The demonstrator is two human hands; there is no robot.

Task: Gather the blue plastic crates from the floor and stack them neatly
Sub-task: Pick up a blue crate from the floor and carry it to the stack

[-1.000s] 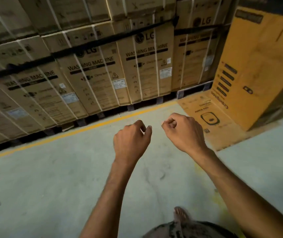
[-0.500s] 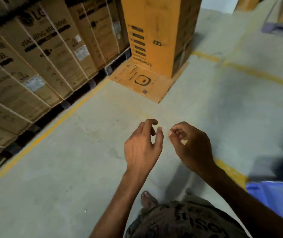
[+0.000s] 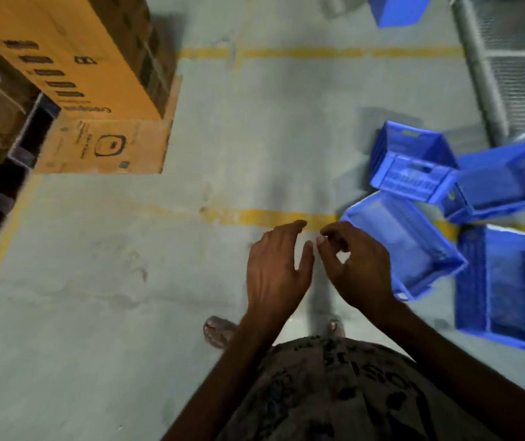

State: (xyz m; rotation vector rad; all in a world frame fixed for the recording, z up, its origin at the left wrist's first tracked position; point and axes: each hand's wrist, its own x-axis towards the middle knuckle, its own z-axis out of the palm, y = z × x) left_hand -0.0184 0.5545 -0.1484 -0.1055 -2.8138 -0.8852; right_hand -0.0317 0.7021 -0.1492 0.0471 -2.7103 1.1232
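blue crates [image 3: 404, 246], orange box [image 3: 73, 52], grey floor [image 3: 95, 281] w/ yellow lines [image 3: 273, 216]

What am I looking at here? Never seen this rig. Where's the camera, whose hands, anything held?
No machine: a person wears one wide-angle camera on the head, looking down. The left hand is open; the right hand is loosely curled; both are empty. Blue crates lie scattered on the concrete floor at right, unstacked: the nearest crate tilted, a large crate beside it, two more behind, another far off. An orange carton stands at left.
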